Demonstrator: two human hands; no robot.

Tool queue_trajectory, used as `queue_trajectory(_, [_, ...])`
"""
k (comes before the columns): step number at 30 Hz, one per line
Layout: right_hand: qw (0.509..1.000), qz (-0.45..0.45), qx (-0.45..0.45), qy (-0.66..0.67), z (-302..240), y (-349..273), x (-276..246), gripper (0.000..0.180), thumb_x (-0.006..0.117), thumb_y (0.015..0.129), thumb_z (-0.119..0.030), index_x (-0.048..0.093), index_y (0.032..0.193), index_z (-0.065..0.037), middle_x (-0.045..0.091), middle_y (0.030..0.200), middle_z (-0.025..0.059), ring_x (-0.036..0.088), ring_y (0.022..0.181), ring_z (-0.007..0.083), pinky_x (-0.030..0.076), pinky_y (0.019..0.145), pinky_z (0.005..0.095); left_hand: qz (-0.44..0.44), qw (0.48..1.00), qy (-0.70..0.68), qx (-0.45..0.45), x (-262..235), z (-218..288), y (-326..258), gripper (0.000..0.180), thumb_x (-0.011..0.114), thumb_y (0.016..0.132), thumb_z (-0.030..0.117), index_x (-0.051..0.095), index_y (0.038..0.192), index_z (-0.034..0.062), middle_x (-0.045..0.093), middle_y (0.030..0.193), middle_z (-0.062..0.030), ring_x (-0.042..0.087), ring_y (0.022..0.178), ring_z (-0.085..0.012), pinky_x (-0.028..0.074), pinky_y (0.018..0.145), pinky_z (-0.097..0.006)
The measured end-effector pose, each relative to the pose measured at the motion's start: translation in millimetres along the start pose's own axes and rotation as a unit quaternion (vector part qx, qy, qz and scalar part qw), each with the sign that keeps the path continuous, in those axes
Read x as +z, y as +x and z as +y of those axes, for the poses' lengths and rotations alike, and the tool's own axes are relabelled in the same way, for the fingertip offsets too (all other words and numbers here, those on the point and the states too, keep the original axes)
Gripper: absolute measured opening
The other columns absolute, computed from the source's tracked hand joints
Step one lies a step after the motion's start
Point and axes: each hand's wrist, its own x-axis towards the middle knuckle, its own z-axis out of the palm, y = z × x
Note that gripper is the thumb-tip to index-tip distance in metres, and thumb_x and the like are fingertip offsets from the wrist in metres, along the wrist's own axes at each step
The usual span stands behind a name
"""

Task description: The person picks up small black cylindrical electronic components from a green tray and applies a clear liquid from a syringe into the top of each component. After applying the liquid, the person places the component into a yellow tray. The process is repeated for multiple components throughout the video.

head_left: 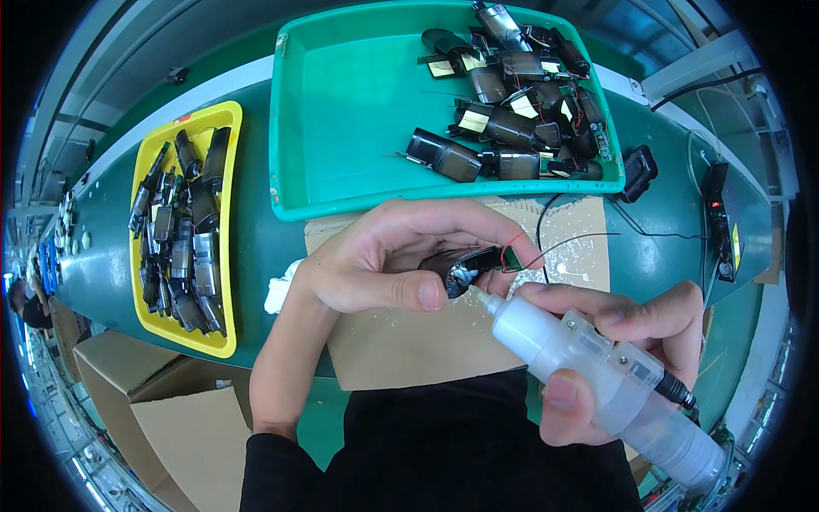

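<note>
the left hand curls closed around a small glossy black part, pinched between thumb and fingers over a sheet of brown cardboard speckled with white drips. thin red and black wires trail from the part. the right hand grips a frosted, cylindrical plastic dispenser, its tapered white nozzle touching the part. behind, on the green desk, a smooth teal tray and a yellow tray hold similar dark parts.
</note>
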Motion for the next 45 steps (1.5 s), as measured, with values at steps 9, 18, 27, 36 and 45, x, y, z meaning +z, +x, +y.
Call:
queue_trajectory(9, [0.999,0.003,0.004,0.034,-0.2,-1.4,1.9,0.052,0.071,0.076,-0.025,0.030,0.092,0.002,0.064,0.086,0.0261,0.068,0.076,0.0248,0.054,0.065,0.0248,-0.013,1.000,0.001,0.008,-0.9,-0.3,0.4,0.052,0.068,0.081,0.032,0.053,0.114,-0.0043,0.057,0.095,-0.0207,0.055,0.080,-0.0245,0.044,0.071,-0.036])
queue_trajectory(18, [0.999,-0.021,0.016,0.030,-4.1,-2.2,-2.4,0.052,0.070,0.077,-0.024,0.028,0.092,0.002,0.064,0.089,0.0281,0.068,0.081,0.0257,0.055,0.068,0.0272,-0.022,1.000,0.001,0.002,-0.9,2.0,0.1,0.053,0.069,0.081,0.034,0.054,0.114,-0.0045,0.058,0.097,-0.0208,0.056,0.083,-0.0255,0.044,0.072,-0.037])
queue_trajectory(27, [0.999,-0.024,0.014,0.037,-5.4,-3.9,-3.1,0.052,0.071,0.077,-0.023,0.028,0.093,0.001,0.064,0.090,0.0276,0.067,0.082,0.0257,0.054,0.069,0.0271,-0.019,1.000,-0.011,-0.013,1.4,5.3,-0.3,0.054,0.070,0.080,0.033,0.054,0.113,-0.0065,0.058,0.100,-0.0222,0.057,0.086,-0.0275,0.046,0.074,-0.038])
queue_trajectory(36, [0.999,-0.014,0.035,0.034,-9.9,-4.3,-2.2,0.052,0.071,0.077,-0.023,0.028,0.092,0.002,0.064,0.088,0.0265,0.067,0.080,0.0253,0.054,0.069,0.0266,-0.031,1.000,-0.003,0.002,0.5,4.7,-0.9,0.054,0.070,0.081,0.033,0.053,0.113,-0.0066,0.059,0.099,-0.0222,0.058,0.084,-0.0280,0.046,0.073,-0.039])
queue_trajectory(45, [0.999,-0.005,0.013,0.053,-4.7,-4.7,-1.6,0.052,0.071,0.078,-0.025,0.029,0.093,0.002,0.064,0.088,0.0282,0.067,0.080,0.0275,0.054,0.069,0.0280,-0.025,1.000,-0.005,-0.001,0.6,4.1,0.0,0.054,0.070,0.081,0.033,0.053,0.114,-0.0069,0.058,0.101,-0.0223,0.058,0.085,-0.0284,0.046,0.075,-0.040])
